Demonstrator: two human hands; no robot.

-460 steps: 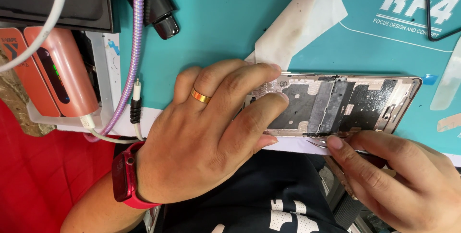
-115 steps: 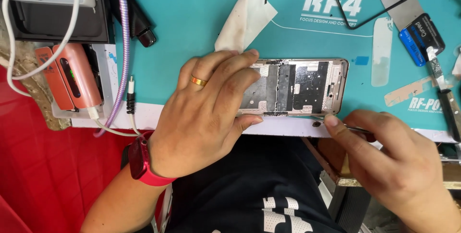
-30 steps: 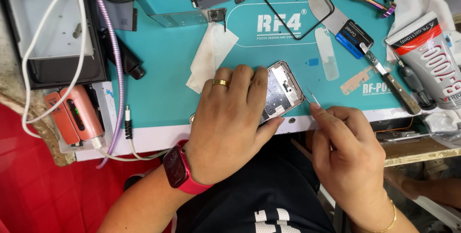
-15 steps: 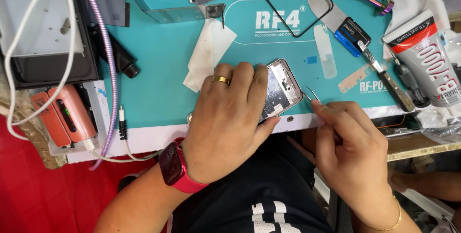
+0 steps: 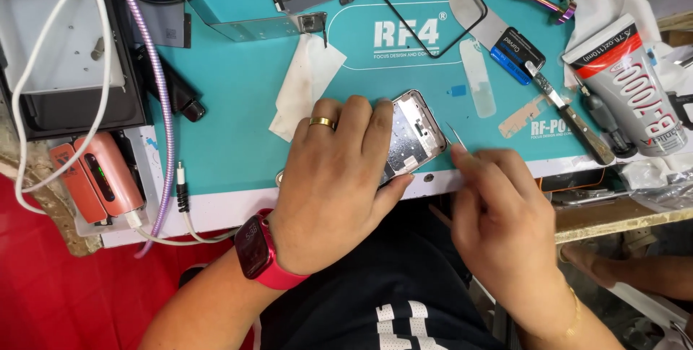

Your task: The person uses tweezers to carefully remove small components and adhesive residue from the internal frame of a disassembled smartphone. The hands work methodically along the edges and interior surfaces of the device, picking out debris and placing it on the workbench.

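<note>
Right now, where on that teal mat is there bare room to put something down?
The widest bare patch of mat lies between the purple cable and the white tissue. A smaller one sits between the phone frame and the clear strip. The right end is crowded: glue tube, blade tool. The left hand covers the frame; the right hand holds tweezers.

We see the phone frame [image 5: 415,133] lying on the mat [image 5: 231,126] under the left hand [image 5: 336,177], tweezers [image 5: 456,136] just right of it, a glue tube [image 5: 632,86] far right
</note>
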